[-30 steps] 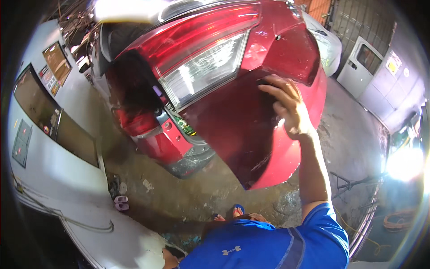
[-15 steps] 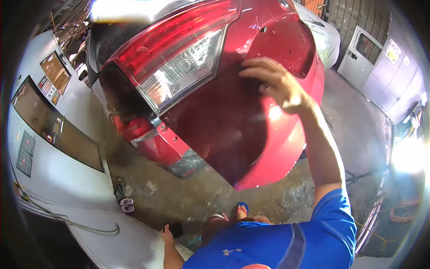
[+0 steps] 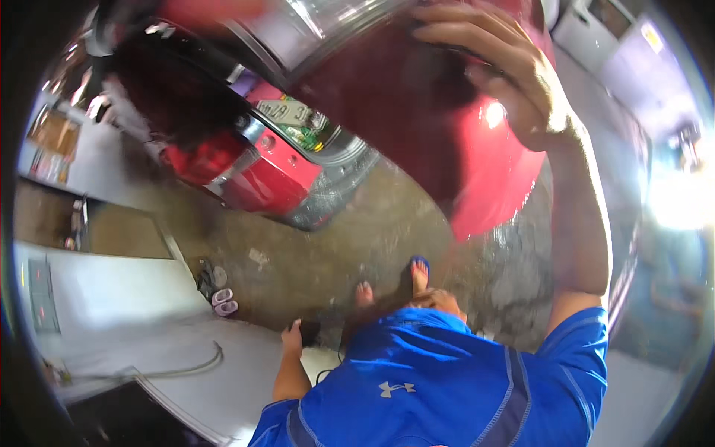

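Observation:
My right hand (image 3: 514, 82) reaches up to the red rear door (image 3: 387, 104) of a car, its fingers stretched out over the outer face. Whether the fingertips press on the panel is hard to tell. A clear-and-red tail light (image 3: 305, 33) sits in the door. Through a gap beside the door shows a pale number plate (image 3: 287, 112), next to the red rear bumper (image 3: 272, 179). Low at my left side, my left hand (image 3: 293, 337) is closed on a dark rectangular object (image 3: 309, 333), blurred and partly hidden.
A white counter-like surface (image 3: 216, 372) with a thin hose (image 3: 179, 370) lies at the left. Pale slippers (image 3: 224, 302) stand on the wet concrete floor (image 3: 350, 253). A bright lamp (image 3: 681, 197) glares at the right, and a white door (image 3: 592, 33) stands at the far right.
The rear door has swung away from the body, baring the number plate in a gap. My right hand has moved up and right with it. The view has shifted downward.

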### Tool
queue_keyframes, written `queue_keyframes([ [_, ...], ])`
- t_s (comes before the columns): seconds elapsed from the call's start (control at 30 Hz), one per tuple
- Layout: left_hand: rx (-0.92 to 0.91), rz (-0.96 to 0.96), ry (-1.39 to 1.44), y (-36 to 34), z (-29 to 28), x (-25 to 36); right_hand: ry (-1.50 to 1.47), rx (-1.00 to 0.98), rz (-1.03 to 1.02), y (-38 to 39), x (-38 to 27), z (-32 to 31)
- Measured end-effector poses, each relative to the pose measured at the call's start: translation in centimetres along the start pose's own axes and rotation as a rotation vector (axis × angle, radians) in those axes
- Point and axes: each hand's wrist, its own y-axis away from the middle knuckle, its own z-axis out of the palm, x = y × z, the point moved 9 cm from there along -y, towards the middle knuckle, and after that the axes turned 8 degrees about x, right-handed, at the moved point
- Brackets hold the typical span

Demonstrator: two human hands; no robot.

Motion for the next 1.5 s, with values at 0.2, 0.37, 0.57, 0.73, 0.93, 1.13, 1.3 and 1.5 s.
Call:
queue_keyframes([
  [0.2, -0.213, -0.032, -0.065, -5.7, -6.7, 0.0, 0.273, 0.213, 0.039, -1.4, -2.8, 0.5],
  [0.37, -0.011, 0.071, -0.322, -9.2, -11.6, 0.5, 0.329, -0.036, 0.265, -0.3, -5.7, 3.6],
  [0.57, -0.024, 0.020, -0.446, -11.6, -10.5, 1.6, 0.246, 0.044, 0.185, -0.6, -10.5, 4.3],
  [0.73, -0.139, 0.237, -0.508, -8.5, -5.0, 7.6, 0.292, 0.113, 0.245, -0.5, -9.0, 2.6],
  [0.93, -0.155, 0.407, -0.489, -8.6, -1.9, 8.7, 0.369, 0.176, 0.201, -1.8, -8.2, 1.9],
  [1.13, -0.175, 0.246, -0.347, -8.4, -2.3, 4.9, 0.195, 0.208, 0.153, -3.8, -8.0, 2.1],
  [1.3, 0.013, 0.115, -0.385, -7.2, -5.1, 0.4, 0.203, 0.214, 0.082, -4.4, -10.2, 3.8],
  [1.5, -0.110, 0.138, -0.432, -5.9, -3.1, -1.9, 0.155, 0.254, 0.034, -4.6, -10.9, 4.5],
])
